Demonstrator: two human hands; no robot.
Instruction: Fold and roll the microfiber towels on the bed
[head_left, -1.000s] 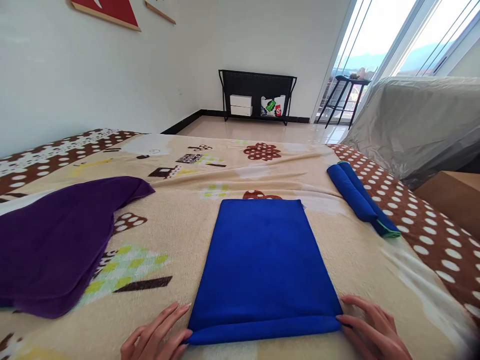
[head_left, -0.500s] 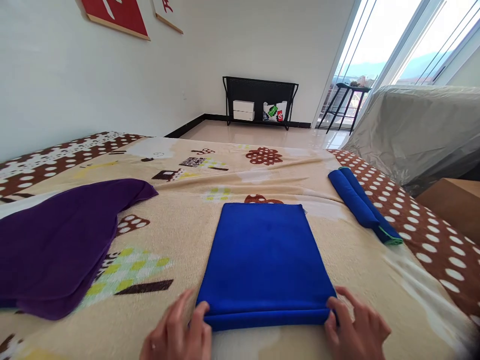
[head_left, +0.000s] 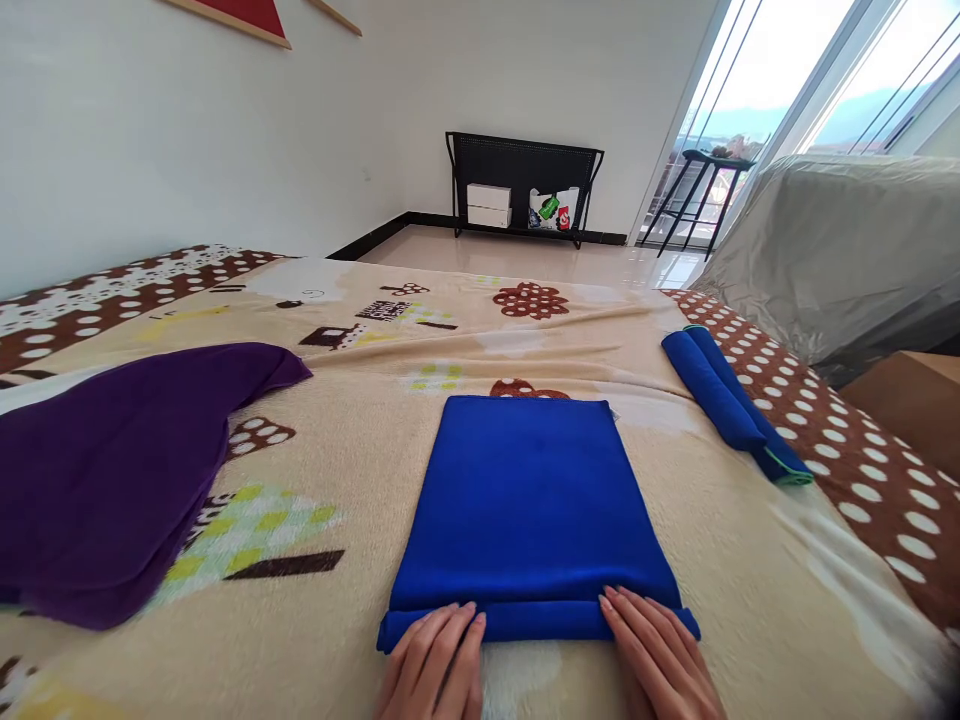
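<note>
A blue towel lies flat on the bed, its near edge turned over into a narrow roll. My left hand rests on the left part of that roll, fingers stretched out over it. On the right part lies my right hand, its fingers also extended and flat on the cloth. Both thumbs are hidden. Off to the right are rolled blue towels, one with a green edge. A purple cloth is spread loosely at the left.
A cream patterned blanket with a brown dotted border covers the bed. Beyond it stand a black metal rack and a stool by the window. Right of the bed are a plastic-covered piece of furniture and a cardboard box.
Both hands have let go of the towel's near corners and moved inward onto the folded edge, fingers now flat. The edge is rolled a little further. The view has tilted down slightly.
</note>
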